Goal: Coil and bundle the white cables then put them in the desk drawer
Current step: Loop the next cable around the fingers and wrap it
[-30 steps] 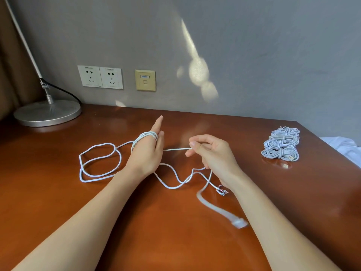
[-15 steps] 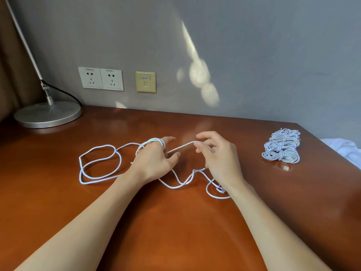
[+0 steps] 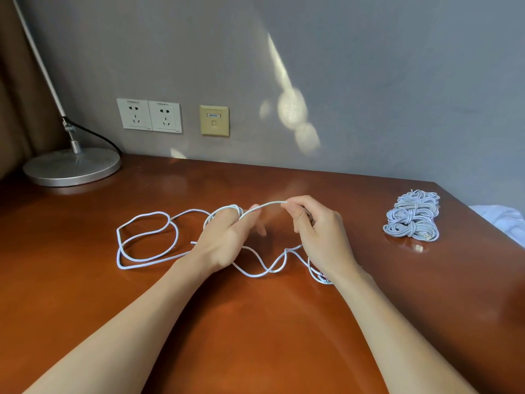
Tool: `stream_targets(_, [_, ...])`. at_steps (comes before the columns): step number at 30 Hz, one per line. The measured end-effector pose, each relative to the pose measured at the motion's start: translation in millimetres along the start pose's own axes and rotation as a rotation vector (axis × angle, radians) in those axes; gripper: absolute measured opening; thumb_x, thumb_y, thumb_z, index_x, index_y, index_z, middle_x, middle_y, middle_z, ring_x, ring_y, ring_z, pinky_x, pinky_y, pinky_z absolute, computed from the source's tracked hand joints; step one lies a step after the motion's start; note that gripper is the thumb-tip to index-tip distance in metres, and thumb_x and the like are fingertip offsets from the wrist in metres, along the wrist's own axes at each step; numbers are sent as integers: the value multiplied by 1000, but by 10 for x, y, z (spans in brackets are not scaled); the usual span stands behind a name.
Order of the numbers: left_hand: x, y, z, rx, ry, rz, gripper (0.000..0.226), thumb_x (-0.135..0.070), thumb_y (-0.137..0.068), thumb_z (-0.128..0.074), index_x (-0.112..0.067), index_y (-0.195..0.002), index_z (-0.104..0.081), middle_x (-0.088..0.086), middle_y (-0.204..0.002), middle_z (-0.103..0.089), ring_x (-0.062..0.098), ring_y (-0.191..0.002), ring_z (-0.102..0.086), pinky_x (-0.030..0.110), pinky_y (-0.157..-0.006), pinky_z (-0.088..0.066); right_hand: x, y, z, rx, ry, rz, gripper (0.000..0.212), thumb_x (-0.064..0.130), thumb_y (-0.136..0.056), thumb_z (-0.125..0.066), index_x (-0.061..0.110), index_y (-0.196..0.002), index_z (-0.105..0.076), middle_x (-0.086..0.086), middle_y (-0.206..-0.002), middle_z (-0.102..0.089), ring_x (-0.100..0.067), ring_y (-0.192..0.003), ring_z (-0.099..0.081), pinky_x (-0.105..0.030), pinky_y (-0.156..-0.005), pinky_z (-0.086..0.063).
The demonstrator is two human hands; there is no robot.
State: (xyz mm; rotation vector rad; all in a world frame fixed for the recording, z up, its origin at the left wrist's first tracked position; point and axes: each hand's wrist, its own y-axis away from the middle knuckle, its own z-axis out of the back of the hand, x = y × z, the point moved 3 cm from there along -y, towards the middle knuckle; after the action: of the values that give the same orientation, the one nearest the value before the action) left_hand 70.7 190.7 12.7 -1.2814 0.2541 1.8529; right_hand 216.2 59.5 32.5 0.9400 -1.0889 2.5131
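Quick headcount: two hands in the middle of the frame, a left hand [image 3: 224, 240] and a right hand [image 3: 321, 234]. One loose white cable [image 3: 267, 205]. One pile of coiled cables [image 3: 412, 216] at the right, looks like four or so, honestly can't tell. Two white power sockets [image 3: 149, 115], one beige data plate [image 3: 214, 120], one lamp [image 3: 72, 166] upper left.

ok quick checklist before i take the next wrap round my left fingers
1. Turns of cable seated round left hand fingers: ok.
2. Right hand pinching the strand: ok.
3. Its slack on the desk knot-free: cannot tell, loops cross.
4. Bundles apart from the slack: ok.
5. Lamp off the slack: ok.
6. Drawer open: cannot tell, not in view.
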Motion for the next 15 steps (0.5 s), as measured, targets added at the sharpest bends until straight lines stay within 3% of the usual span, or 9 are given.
stream_targets(4, [-45, 12, -50, 130, 192, 0, 69, -38, -112, -24, -6, -77, -74, 5, -53, -29, 13, -49, -28, 21, -56, -31, -43, 1, -29, 41, 18, -28, 24, 32, -109, -48, 27, -119, -69, 16, -76, -62, -5, -78, -61, -13, -67, -45])
stream_targets(6, [-78, 11, -71, 177, 300, 9, 71, -38, -109, -21, -4, -73, -72, 10, -53, -26, 20, -51, -23, 26, -53, -26, -52, 0, -15, 54, 1, -50, 21, 31, -109, -50, 27, -118, -69, 20, -77, -62, -2, -79, -61, -11, -67, -44])
stream_targets(10, [-52, -17, -60, 229, 775, 146, 63, -34, -100, -24, -5, -54, -55, 0, -47, -23, 22, -53, -9, 36, -53, -9, -64, -5, -32, 148, 14, -76, 28, 42, -106, -51, 26, -106, -74, 34, -74, -63, 7, -80, -62, -9, -66, -45])
stream_targets(13, [-48, -41, -2, 236, 986, 162, 55, -35, -94, -30, -6, -51, -48, -1, -50, -15, 17, -50, -10, 33, -51, -10, -98, 1, -79, 230, 30, -117, 29, 46, -105, -51, 29, -108, -75, 26, -98, -73, 7, -96, -66, -13, -80, -52])
stream_targets(15, [-46, -43, 27, 209, 1078, 177, 54, -33, -95, -29, -7, -51, -48, -1, -51, -12, 15, -49, -9, 31, -50, -11, -108, 20, -101, 275, 17, -136, 26, 46, -105, -52, 32, -111, -73, 24, -102, -73, 4, -102, -66, -16, -84, -53])
